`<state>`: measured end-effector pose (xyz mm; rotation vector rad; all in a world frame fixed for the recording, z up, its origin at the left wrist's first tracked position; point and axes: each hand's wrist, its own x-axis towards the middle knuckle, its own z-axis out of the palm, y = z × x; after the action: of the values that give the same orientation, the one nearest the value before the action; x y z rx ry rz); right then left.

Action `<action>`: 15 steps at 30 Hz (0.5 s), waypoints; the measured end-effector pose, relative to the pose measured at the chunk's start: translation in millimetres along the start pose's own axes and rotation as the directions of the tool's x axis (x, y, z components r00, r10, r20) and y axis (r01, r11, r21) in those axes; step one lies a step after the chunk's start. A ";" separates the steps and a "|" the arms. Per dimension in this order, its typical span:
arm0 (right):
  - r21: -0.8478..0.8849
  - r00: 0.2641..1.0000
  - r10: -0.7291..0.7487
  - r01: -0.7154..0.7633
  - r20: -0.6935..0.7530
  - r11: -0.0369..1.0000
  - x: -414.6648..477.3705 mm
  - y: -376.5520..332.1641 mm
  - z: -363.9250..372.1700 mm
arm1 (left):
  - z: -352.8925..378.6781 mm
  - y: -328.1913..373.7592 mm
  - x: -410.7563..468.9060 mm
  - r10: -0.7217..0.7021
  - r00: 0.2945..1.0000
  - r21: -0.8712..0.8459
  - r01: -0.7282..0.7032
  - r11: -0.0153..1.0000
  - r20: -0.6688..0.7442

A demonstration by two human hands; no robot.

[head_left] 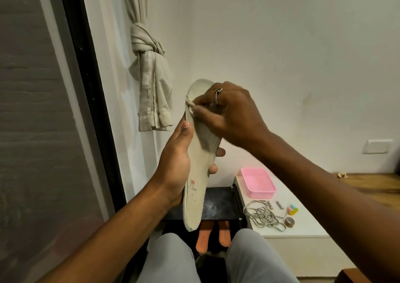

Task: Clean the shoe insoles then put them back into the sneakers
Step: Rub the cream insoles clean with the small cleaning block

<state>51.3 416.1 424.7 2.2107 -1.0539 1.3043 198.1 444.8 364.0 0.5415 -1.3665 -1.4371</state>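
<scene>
Pale insole (198,174) upright at frame centre, left hand (175,165) gripping its edge, right hand (233,113) pinching small wadded cloth (192,107) against its upper part, orange insoles (213,235) below, pink tray (258,183) on white cabinet (303,224) lower right.

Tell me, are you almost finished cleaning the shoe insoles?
Not yet. Done: the pale insole is out of its shoe. In hand: the left hand holds it while the right hand pinches a small cloth against its upper end. Left: refitting. No sneakers are in view, and two orange insole-like pieces lie below.
</scene>
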 end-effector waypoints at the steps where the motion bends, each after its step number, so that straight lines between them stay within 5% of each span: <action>1: -0.046 0.999 0.018 -0.020 -0.039 0.999 4.2 6.9 -2.0 | 0.1 0.8 -0.7 -0.006 1.000 0.013 0.006 1.000 0.007; 5: -0.140 0.982 0.130 -0.149 -0.136 0.979 16.5 24.9 -2.3 | 3.2 0.8 -3.9 -0.024 0.999 0.029 0.024 0.999 0.033; 10: 0.014 1.000 0.018 -0.018 -0.019 1.000 -11.8 -6.6 5.7 | 2.1 -1.0 0.4 0.022 1.000 -0.006 -0.022 1.000 -0.010; 15: -0.149 0.990 0.080 -0.097 -0.119 0.984 6.7 19.6 -0.2 | 2.4 0.2 -2.7 -0.022 1.000 0.031 0.021 0.999 0.020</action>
<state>38.4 400.6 429.4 1.9736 -1.1800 1.3199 197.1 448.3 364.0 0.5646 -1.4048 -1.4448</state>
